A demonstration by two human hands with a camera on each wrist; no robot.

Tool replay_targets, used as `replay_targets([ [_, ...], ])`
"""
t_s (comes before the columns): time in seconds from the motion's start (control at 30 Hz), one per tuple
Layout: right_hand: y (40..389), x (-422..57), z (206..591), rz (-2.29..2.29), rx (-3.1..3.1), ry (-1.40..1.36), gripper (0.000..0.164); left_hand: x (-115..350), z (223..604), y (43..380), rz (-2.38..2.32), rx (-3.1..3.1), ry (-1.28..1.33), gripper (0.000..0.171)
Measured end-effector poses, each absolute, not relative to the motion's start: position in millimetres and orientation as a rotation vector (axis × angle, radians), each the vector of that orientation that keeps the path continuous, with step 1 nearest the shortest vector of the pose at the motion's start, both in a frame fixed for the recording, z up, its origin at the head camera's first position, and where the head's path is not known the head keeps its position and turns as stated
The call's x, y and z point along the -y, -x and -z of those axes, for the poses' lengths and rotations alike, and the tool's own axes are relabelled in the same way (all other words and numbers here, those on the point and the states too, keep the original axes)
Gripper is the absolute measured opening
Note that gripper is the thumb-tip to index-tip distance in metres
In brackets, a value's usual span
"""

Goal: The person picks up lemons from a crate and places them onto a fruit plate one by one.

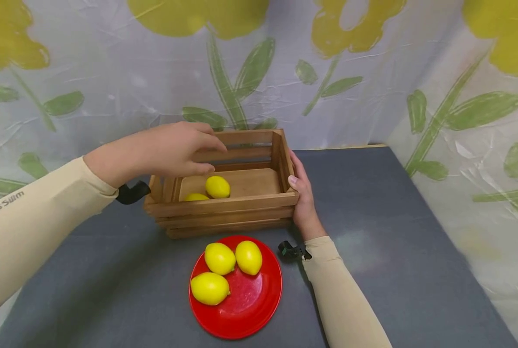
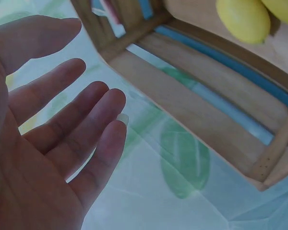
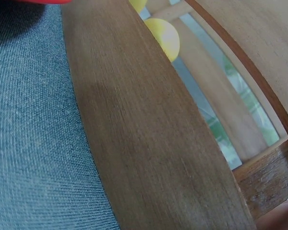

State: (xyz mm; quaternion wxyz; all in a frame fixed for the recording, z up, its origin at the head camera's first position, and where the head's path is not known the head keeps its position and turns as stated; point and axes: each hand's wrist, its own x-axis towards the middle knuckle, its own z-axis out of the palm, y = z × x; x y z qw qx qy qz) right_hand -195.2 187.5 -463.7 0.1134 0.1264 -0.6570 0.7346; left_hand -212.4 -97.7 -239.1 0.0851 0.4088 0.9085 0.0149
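Note:
A slatted wooden crate (image 1: 228, 207) stands on the table with two lemons inside, one in plain sight (image 1: 217, 187) and another lemon (image 1: 195, 197) partly behind the front slat. Over the crate's left part hovers my left hand (image 1: 174, 147), its fingers loosely spread and holding nothing; the left wrist view shows the bare palm (image 2: 43, 163). My right hand (image 1: 306, 203) grips the crate's right end, thumb at the front corner, other fingers along the outer side. Nearer me, a red plate (image 1: 252, 309) bears three lemons: an upper left lemon (image 1: 220, 258), a right lemon (image 1: 249, 257) and a lower lemon (image 1: 209, 288).
The dark grey table (image 1: 372, 232) extends around the crate and plate. Behind it hangs a pale curtain (image 1: 154, 63) with printed yellow flowers and green leaves, close to the crate's back. The curtain also runs down the right side.

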Motion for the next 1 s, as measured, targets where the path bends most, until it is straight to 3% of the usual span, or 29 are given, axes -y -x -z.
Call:
replay_targets([
  [0.57,195,-189,462,-2.150,1.941,-0.372,0.076,76,279,273,-0.036,-2.608,-1.084,0.048],
  [1.0,197,-191,464,-2.124,1.966,-0.352,0.075,70,309,284,-0.068,-2.475,-0.929,0.058],
])
